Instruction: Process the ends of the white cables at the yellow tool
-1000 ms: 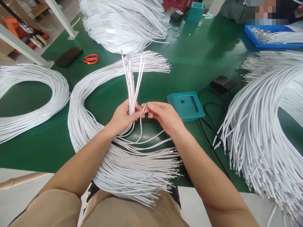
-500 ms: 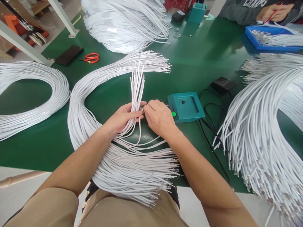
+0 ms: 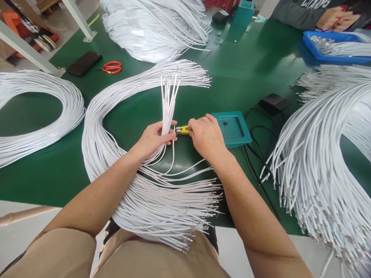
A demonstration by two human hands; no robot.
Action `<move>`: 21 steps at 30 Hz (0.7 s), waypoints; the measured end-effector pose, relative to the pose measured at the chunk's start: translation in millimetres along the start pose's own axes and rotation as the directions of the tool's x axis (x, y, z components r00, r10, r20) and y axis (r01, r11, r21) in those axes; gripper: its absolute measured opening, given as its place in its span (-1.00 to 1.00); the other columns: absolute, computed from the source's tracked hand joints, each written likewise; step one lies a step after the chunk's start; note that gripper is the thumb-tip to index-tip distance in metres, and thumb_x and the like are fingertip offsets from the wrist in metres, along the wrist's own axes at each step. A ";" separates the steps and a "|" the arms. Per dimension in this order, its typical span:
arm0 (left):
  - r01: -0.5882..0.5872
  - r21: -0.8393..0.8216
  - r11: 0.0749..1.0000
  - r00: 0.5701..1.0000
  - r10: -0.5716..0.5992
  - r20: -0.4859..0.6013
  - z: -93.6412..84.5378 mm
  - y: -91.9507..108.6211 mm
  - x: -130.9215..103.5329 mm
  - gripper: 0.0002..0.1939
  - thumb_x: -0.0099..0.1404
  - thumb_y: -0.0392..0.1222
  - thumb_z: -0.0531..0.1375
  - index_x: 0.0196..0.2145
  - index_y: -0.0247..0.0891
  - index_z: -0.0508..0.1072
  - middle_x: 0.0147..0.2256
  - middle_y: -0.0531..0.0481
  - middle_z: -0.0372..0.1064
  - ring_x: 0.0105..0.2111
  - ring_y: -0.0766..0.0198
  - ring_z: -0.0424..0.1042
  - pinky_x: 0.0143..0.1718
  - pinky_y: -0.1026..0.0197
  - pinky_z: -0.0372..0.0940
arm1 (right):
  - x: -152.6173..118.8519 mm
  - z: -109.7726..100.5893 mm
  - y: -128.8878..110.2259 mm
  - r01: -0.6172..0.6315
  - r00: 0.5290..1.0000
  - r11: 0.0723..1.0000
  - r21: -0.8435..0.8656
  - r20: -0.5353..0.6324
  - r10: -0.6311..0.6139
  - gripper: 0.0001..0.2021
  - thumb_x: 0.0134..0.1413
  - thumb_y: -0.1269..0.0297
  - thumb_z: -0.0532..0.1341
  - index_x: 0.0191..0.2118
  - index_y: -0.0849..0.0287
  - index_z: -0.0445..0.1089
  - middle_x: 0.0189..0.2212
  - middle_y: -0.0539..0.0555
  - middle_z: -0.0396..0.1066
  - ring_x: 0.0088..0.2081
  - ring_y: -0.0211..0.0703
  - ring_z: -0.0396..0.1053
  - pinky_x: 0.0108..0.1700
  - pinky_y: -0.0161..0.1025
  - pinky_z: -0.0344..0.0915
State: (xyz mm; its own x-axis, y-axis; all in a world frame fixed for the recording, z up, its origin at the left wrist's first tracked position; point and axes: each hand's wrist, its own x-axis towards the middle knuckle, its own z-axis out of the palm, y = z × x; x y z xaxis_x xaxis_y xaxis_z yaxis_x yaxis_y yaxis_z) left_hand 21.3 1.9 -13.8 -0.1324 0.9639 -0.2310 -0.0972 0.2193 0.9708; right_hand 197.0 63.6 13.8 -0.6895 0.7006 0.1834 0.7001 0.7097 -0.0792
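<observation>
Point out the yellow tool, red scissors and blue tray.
Yellow tool (image 3: 184, 130): head view, on its body, left of the right hand's fingers.
Scissors (image 3: 112, 67): head view, on the red handles.
Blue tray (image 3: 344, 59): head view, on its near wall.

The green counter (image 3: 246, 81) bears looped bundles of white cables (image 3: 92, 127), red-handled scissors (image 3: 112, 67) just beside a dark flat case (image 3: 84, 63), a teal device (image 3: 233, 131), a black box (image 3: 274, 103) near it, and a blue tray (image 3: 342, 57).

Bright glare, edges slightly stretched
</observation>
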 end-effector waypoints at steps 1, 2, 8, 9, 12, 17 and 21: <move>-0.006 0.013 1.000 1.000 0.006 -0.003 0.0 -0.9 0.6 -0.53 0.03 -0.25 0.36 -0.06 -0.26 0.48 -0.39 0.03 0.41 -0.37 0.26 0.51 -0.45 0.32 0.31 | 0.1 -0.7 -0.3 0.006 1.000 1.000 -0.007 0.004 -0.005 -0.81 0.10 0.54 0.06 -0.25 0.24 0.38 -0.35 0.16 0.49 -0.23 -0.01 0.32 0.08 -0.08 0.02; -0.011 0.025 1.000 1.000 0.012 -0.006 0.0 -1.7 1.1 -0.53 0.03 -0.24 0.36 -0.06 -0.26 0.47 -0.39 0.03 0.41 -0.37 0.25 0.51 -0.44 0.31 0.32 | 0.2 -1.1 -0.4 0.011 1.000 1.000 -0.012 0.007 -0.010 -0.81 0.09 0.55 0.06 -0.26 0.24 0.39 -0.35 0.17 0.49 -0.24 0.00 0.31 0.05 -0.08 0.04; -0.031 0.122 0.992 1.000 0.031 -0.004 1.4 -3.6 3.1 -0.52 0.04 -0.23 0.34 -0.04 -0.28 0.46 -0.39 0.01 0.44 -0.36 0.23 0.51 -0.41 0.27 0.35 | 1.6 2.3 1.5 0.006 1.000 1.000 -0.008 -0.015 -0.006 -0.79 0.07 0.56 0.05 -0.29 0.23 0.40 -0.47 0.17 0.45 -0.29 0.02 0.26 -0.11 -0.10 0.08; -0.031 0.141 0.990 0.999 0.032 -0.004 1.6 -3.8 3.4 -0.52 0.04 -0.23 0.33 -0.04 -0.29 0.46 -0.39 0.01 0.45 -0.36 0.23 0.51 -0.40 0.26 0.36 | 1.7 3.0 1.5 0.004 1.000 1.000 -0.013 -0.019 -0.004 -0.79 0.07 0.56 0.04 -0.29 0.23 0.40 -0.48 0.17 0.45 -0.30 0.02 0.26 -0.12 -0.10 0.08; -0.038 0.199 0.979 0.999 0.039 -0.002 2.0 -4.8 4.1 -0.53 0.06 -0.23 0.31 -0.03 -0.29 0.47 -0.39 0.01 0.46 -0.38 0.24 0.50 -0.38 0.24 0.37 | 1.5 3.2 0.6 0.001 1.000 0.999 -0.032 -0.027 -0.002 -0.78 0.10 0.55 0.03 -0.27 0.24 0.41 -0.46 0.18 0.45 -0.30 0.00 0.27 -0.09 -0.10 0.11; -0.055 0.239 0.969 0.998 0.053 0.014 1.7 -5.7 4.4 -0.52 0.06 -0.21 0.31 -0.02 -0.30 0.47 -0.39 -0.01 0.48 -0.40 0.24 0.49 -0.37 0.22 0.37 | -2.2 -2.0 3.6 -0.038 0.997 0.999 0.012 -0.073 0.039 -0.84 0.20 0.39 0.09 -0.20 0.22 0.40 -0.32 0.18 0.50 -0.11 0.04 0.30 0.20 0.07 -0.05; -0.041 0.224 0.974 0.999 0.039 0.015 1.4 -5.3 3.9 -0.52 0.04 -0.21 0.33 -0.04 -0.31 0.48 -0.39 -0.02 0.49 -0.40 0.23 0.49 -0.37 0.21 0.37 | -6.9 -0.4 14.9 -0.261 0.939 0.964 -0.049 -0.246 0.242 -0.71 0.27 0.29 0.04 0.03 0.25 0.32 0.06 0.31 0.35 0.15 0.18 0.15 0.24 0.30 -0.23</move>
State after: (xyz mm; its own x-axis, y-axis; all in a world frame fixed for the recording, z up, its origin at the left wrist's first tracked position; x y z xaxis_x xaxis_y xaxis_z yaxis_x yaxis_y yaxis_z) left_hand 22.6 4.7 -19.7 -0.1217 0.9739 -0.1918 0.1316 0.2074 0.9694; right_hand 212.3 69.4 11.7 -0.4321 0.8112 0.3941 0.8642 0.4973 -0.0761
